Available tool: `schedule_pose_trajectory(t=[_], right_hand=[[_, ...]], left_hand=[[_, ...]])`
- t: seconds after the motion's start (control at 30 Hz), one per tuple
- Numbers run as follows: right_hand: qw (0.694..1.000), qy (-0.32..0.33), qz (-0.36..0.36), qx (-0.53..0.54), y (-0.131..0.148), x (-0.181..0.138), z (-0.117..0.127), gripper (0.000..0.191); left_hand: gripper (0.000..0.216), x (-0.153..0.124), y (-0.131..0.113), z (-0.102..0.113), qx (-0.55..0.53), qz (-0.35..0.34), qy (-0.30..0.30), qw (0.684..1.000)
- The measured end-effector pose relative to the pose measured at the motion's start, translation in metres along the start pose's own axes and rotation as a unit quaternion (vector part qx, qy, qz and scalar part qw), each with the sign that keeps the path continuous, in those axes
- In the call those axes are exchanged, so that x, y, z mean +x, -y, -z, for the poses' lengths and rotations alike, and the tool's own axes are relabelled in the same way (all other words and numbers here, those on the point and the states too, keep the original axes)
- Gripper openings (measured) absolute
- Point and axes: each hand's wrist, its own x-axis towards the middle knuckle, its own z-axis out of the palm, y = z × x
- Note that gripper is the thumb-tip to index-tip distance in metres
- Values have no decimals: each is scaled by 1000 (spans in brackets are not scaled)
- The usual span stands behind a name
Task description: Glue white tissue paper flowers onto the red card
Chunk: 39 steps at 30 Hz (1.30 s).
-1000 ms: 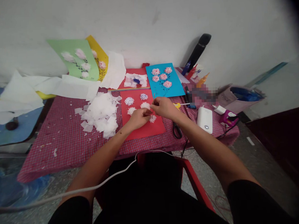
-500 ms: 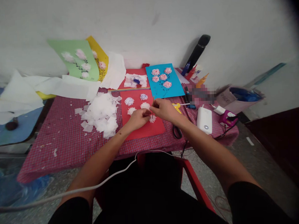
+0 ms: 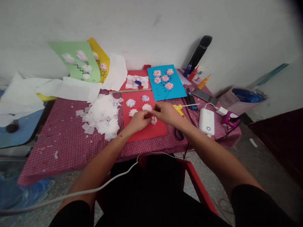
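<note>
While right hand [image 3: 164,112] half-hides stick [image 3: 154,118], flower [image 3: 155,120] blurred

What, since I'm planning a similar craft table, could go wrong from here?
The left forearm could brush the loose white paper pile and scatter scraps. The white cable crossing in front of that arm might snag it. The right hand might flatten the small white flower just below it.
</note>
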Motion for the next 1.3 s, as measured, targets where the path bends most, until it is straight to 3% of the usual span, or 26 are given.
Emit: schedule_pose_trajectory(t=[0.43, 0.67, 0.87, 1.07, 1.3], right_hand=[[999, -16, -4, 36, 0, -2, 5, 14], [976, -126, -43, 170, -12, -38, 25, 14], [947, -199, -104, 229, -31, -92, -18, 21], [936, -240, -136, 217, -37, -114, -55, 22], [954, -245, -61, 162, -34, -113, -60, 15]], left_hand=[[22, -6, -7, 5, -26, 21, -14, 999], [17, -21, -4, 15, -7, 30, -35, 999], [14, -31, 3, 15, 63, 2, -36, 997], [14, -34, 2, 8, 161, -92, 17, 983], [16, -31, -6, 7, 224, -108, 29, 968]])
